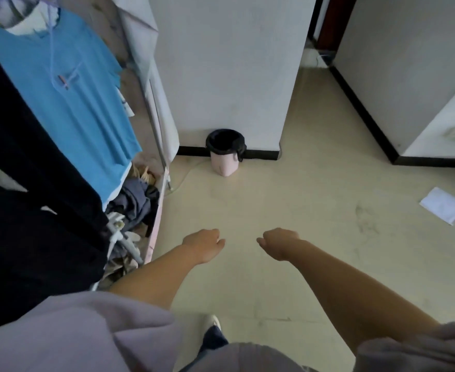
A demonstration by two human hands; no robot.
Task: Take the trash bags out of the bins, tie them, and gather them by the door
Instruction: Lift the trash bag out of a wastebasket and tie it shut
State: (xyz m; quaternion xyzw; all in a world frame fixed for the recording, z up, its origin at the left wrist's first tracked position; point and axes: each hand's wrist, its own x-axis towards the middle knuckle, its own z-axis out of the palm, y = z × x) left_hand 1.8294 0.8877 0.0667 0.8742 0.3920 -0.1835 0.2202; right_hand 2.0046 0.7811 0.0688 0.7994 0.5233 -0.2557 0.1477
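Observation:
A small pink bin [226, 164] stands on the floor against the white wall ahead. A black trash bag [225, 142] lines it and folds over its rim. My left hand [203, 244] and my right hand [277, 244] are stretched out in front of me over bare floor, well short of the bin. Both hands have their fingers curled under and hold nothing.
A clothes rack [159, 135] on the left carries a blue shirt [65, 103] and dark garments, with a heap of clothes below. A white sheet of paper [444, 205] lies on the floor at right. A passage [320, 84] runs back right between white walls.

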